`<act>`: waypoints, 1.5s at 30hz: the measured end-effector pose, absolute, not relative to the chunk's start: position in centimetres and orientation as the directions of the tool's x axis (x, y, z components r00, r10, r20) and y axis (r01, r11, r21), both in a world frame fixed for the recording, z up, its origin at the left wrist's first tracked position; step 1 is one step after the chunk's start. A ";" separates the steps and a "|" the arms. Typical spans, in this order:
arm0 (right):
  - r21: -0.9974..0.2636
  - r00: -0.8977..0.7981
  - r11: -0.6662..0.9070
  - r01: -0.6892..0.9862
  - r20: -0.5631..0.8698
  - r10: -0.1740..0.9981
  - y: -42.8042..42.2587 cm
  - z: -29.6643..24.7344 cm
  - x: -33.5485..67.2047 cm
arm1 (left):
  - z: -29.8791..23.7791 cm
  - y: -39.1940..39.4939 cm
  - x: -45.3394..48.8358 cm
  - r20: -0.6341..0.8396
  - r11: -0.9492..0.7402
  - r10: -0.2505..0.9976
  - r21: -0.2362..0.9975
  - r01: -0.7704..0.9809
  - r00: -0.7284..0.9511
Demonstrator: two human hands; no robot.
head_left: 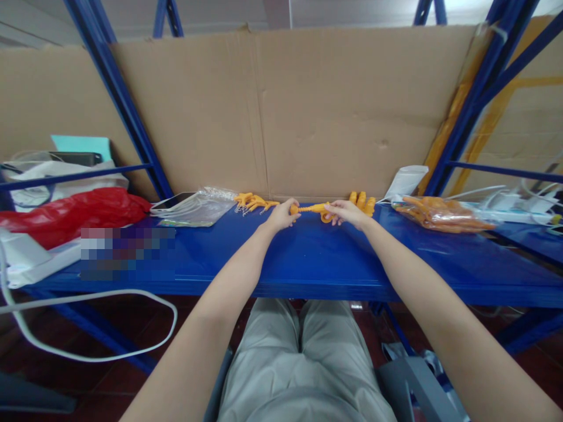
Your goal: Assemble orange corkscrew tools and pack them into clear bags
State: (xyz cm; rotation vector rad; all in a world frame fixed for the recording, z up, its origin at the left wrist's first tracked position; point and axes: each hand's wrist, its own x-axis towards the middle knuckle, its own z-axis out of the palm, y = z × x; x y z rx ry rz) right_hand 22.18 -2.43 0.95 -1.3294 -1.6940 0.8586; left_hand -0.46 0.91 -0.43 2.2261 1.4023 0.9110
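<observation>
Near the back of the blue shelf, both hands are on one orange plastic piece (311, 208) with a thin ridged shaft. My left hand (282, 216) pinches its rounded left end. My right hand (346, 212) grips the wider right end, and a ring-like orange part shows under those fingers. Just left of my left hand lie several branching orange pieces (253, 202) with small metal chains. Beyond my right hand stand more orange pieces (364, 203) with rounded ends. The fingers partly hide the held piece, so its full shape does not show.
A cardboard panel (334, 111) closes the back of the blue shelf (308, 258). Left are a clear bag (206, 214), a red plastic bag (79, 214) and a white cable loop (173, 316). Rightward lie a bag of orange pieces (440, 214) and a power strip (514, 214).
</observation>
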 end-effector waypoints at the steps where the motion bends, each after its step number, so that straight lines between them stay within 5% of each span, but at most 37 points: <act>1: -0.874 -0.132 0.221 0.432 0.181 0.975 -2.5 0.9 22.2 | -0.4 1.0 -0.4 0.318 -0.432 0.901 0.623 0.652 0.294; 12: -0.834 -0.071 0.309 0.457 0.312 0.947 -1.5 0.4 22.2 | -0.2 0.9 0.1 0.229 -0.346 0.931 0.802 0.488 0.284; 18: -0.530 -0.038 0.446 0.721 0.612 0.790 -0.5 -0.4 22.2 | 0.0 0.5 0.6 0.231 -0.355 0.907 0.869 0.345 0.351; 26: -0.305 -0.077 0.326 0.895 0.614 0.786 -0.8 -0.6 22.1 | -0.1 0.3 1.0 0.250 -0.387 0.882 0.868 0.310 0.400; 33: -0.350 -0.014 0.260 0.900 0.573 0.819 -0.2 -0.1 22.5 | 0.5 -0.3 1.4 0.312 -0.463 0.863 0.803 0.375 0.397; 41: -0.625 0.012 0.284 0.727 0.426 0.905 0.4 -0.2 23.0 | 0.2 -0.2 1.6 0.384 -0.536 0.835 0.731 0.422 0.393; 45: -0.588 0.009 0.375 0.717 0.546 0.838 -0.6 -0.1 22.6 | 0.3 -0.1 1.3 0.321 -0.465 0.860 0.812 0.352 0.397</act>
